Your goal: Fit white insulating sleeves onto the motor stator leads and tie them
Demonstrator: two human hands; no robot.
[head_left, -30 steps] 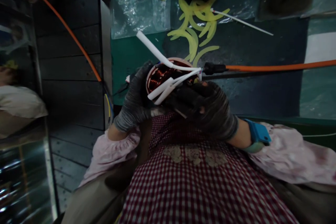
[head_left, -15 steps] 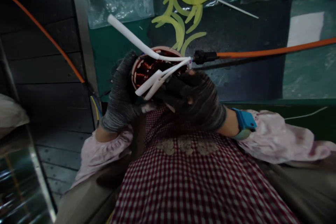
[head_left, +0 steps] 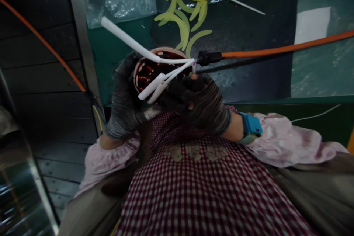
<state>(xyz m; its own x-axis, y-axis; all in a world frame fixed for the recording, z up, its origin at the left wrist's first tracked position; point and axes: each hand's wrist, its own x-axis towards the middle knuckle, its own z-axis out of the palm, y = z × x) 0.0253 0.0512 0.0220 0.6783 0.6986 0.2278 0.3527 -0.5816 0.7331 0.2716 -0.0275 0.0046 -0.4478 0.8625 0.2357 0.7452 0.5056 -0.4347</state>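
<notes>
A round motor stator (head_left: 141,67) with copper windings is held near the table's front edge. My left hand (head_left: 125,94), in a grey knit glove, wraps round its left side. My right hand (head_left: 200,101), gloved with dark fingers, grips its right front side; the fingertips are partly hidden. White sleeved leads (head_left: 129,40) lie across the top of the stator, some ending in short wide sleeves over its front rim. They come together beside the black end (head_left: 207,58) of an orange cable (head_left: 257,51), just above my right hand.
Several curved yellow strips (head_left: 179,22) lie behind the stator. A white cable tie (head_left: 235,0) is further back. Clear plastic bags (head_left: 118,0) cover the back left, and a white paper (head_left: 312,25) lies at right. Another orange cable (head_left: 47,42) hangs at left.
The whole view has shifted slightly, so everything on the table appears a little further left. Both hands keep their hold on the stator, which sits much the same.
</notes>
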